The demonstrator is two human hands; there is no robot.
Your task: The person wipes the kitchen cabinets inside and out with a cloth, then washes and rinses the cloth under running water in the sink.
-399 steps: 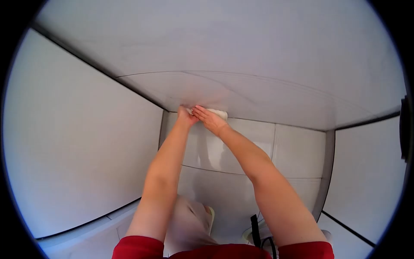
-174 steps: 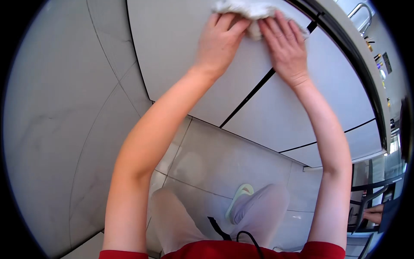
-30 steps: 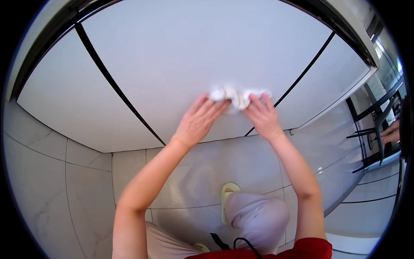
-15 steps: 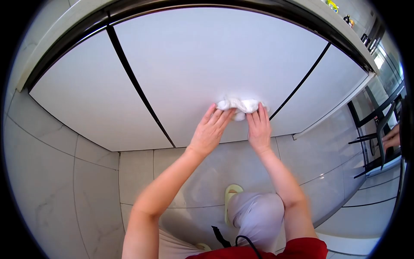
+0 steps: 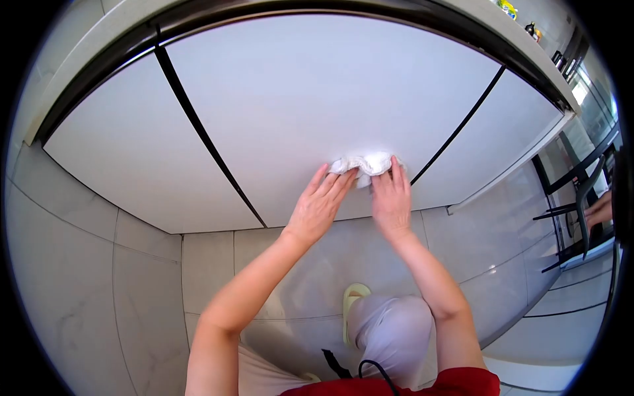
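A bunched white cloth (image 5: pixel 360 165) is pressed against the lower part of a white cabinet door (image 5: pixel 317 86). On its left end lie the fingers of my left hand (image 5: pixel 318 206), long and close together. My right hand (image 5: pixel 392 203) holds the cloth's right end, its fingers pointing up toward the door. The cloth hides some of the fingertips, and only a short gap separates the two hands.
Dark vertical gaps divide this door from a left panel (image 5: pixel 125 145) and a right panel (image 5: pixel 502 138). A countertop edge (image 5: pixel 72 72) runs above. Grey floor tiles (image 5: pixel 290 277) lie below. A dark chair (image 5: pixel 584 198) and part of another person (image 5: pixel 599 211) are at the right.
Both hands and the cloth have shifted slightly left, the right hand a little more than the left. The cloth's folds have changed shape between the fingers.
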